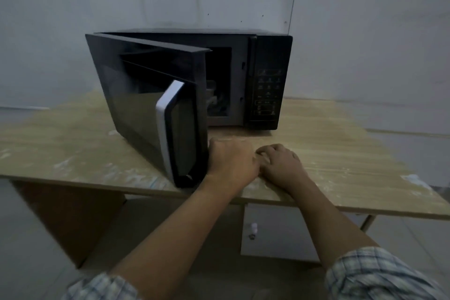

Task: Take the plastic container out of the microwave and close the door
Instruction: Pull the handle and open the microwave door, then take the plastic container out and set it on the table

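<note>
1. Plaid sleeves [379, 275] sit lowest in view, both forearms reaching up over the near edge of the wooden table [365, 153].
2. Next come the hands, side by side and touching at the knuckles. His left hand [231, 163] is curled, its fingers against the free edge of the microwave door [151, 109] near the bottom corner; it looks like a grip on that edge, though the fingertips are hidden behind the door. His right hand [280, 165] rests knuckles-up on the table, fingers loosely bent, holding nothing.
3. That door stands swung out toward us, partly open, its pale handle strip [168, 124] running down the front.
4. Behind it is the black microwave [267, 80], keypad on the right side.
5. Deepest of all, the plastic container [213, 95] is still inside the cavity, only a glimpse of clear, ribbed plastic showing in the dark gap past the door.
6. My guess on handling: clear thin-walled plastic, light, a bit flexible, and smooth enough to slip. Whether it is full, lidded or hot I cannot tell.
7. I would widen the door first, then take it by both side walls or under the rim, kept level, without squeezing hard.
</note>
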